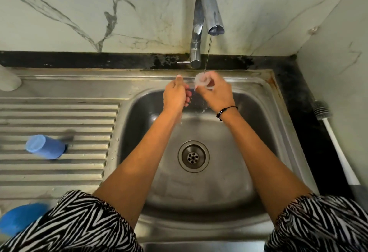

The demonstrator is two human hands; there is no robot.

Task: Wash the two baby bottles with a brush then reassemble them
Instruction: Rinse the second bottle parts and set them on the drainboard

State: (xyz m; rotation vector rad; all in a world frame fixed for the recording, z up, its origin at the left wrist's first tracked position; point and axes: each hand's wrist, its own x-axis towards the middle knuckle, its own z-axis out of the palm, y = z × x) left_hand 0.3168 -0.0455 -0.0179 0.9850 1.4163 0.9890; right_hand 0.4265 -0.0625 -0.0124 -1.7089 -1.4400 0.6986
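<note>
Under the thin stream from the tap [207, 12], my right hand [216, 92] holds a small clear piece, which I judge to be a soft teat [202, 80] of one baby bottle. My right fingers [214, 78] are curled around its wide base, and the piece points toward my left hand [175, 94]. The left fingers [187, 98] are bent, close beside the teat on its left, but I cannot tell if they touch it or hold something.

I judge this piece to be very light, flexible and, now wet, quite slippery. It probably folds if I squeeze it hard, so the best place to take hold is the thicker rim at the base, not the thin tip. A gentle grip is enough.

Far to the left of my fingers, a light blue cup-like piece [45, 147] lies on its side on the ribbed drainer [59, 116]; perhaps it is a bottle cap. Another blue thing [20, 218] is low at the left edge, partly hidden. The brush [326, 120] lies well to the right of my fingers, on the dark table [310, 132] beside the sink [139, 96].
</note>
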